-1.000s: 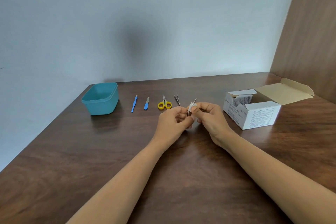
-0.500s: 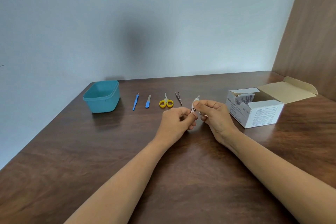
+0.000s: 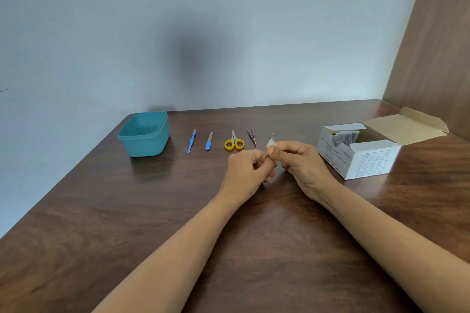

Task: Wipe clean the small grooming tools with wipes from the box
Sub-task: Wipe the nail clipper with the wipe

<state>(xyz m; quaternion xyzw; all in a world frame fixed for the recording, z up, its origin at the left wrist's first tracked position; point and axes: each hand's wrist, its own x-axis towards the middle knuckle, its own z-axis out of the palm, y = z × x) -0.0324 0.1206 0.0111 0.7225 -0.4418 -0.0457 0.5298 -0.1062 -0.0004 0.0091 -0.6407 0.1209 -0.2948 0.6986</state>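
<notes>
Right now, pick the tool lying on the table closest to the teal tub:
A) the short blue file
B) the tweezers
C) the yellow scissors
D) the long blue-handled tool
D: the long blue-handled tool is first in the row beside the teal tub. The short blue file, yellow scissors and tweezers each lie farther off, toward the box.
</notes>
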